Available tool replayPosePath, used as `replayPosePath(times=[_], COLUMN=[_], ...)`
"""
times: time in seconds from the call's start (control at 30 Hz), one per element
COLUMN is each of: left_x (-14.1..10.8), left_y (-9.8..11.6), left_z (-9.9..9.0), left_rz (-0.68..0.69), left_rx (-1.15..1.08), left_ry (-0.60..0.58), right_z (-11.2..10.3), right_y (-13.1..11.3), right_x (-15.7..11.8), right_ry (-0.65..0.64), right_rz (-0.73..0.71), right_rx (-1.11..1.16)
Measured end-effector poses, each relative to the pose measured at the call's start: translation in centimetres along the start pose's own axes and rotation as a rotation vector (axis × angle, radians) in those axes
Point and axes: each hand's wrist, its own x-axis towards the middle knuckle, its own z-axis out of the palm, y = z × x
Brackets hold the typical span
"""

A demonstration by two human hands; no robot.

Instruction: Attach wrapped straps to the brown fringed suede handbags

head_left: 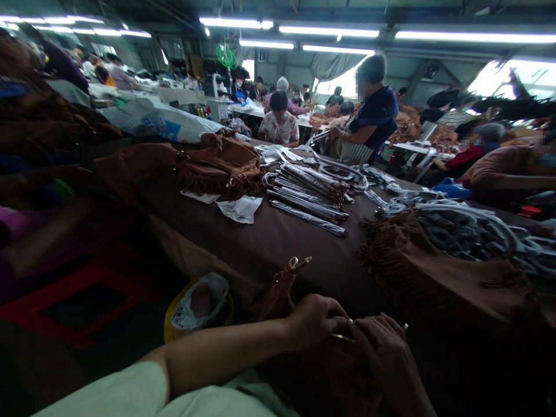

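Observation:
A brown suede-like bag lies at the table's near edge, with gold metal fittings at its upper left. My left hand is closed at the bag's top, thumb and fingers pinching a small gold metal fitting. From the other side, the fingers of my right hand close on the same fitting, and the two hands almost touch. Just below the fingertips runs a gold strip, which looks like a zipper. The lower part of the bag fades into dark shadow, and my fingers cover most of the fitting.
Wrapped straps lie in a pile across the brown-covered table. A fringed brown bag sits behind, another fringed piece at right. A lined yellow bin and red stool stand left. Co-workers sit and stand around.

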Motion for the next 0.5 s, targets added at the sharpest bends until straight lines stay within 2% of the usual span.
replayPosePath(times=[0.2,0.37,0.5], left_x=[0.1,0.1,-0.1], left_y=[0.0,-0.2,-0.1], left_z=[0.1,0.1,0.4], left_rz=[0.197,0.319,0.481], left_rx=[0.443,0.82,0.983], left_ry=[0.06,0.031,-0.021], right_z=[0.2,0.3,0.2], right_y=[-0.4,-1.1,-1.6], right_x=[0.0,0.1,0.2], right_ry=[-0.018,-0.057,-0.064], right_rz=[-0.039,-0.046,-0.005], right_rx=[-0.04,-0.058,-0.061])
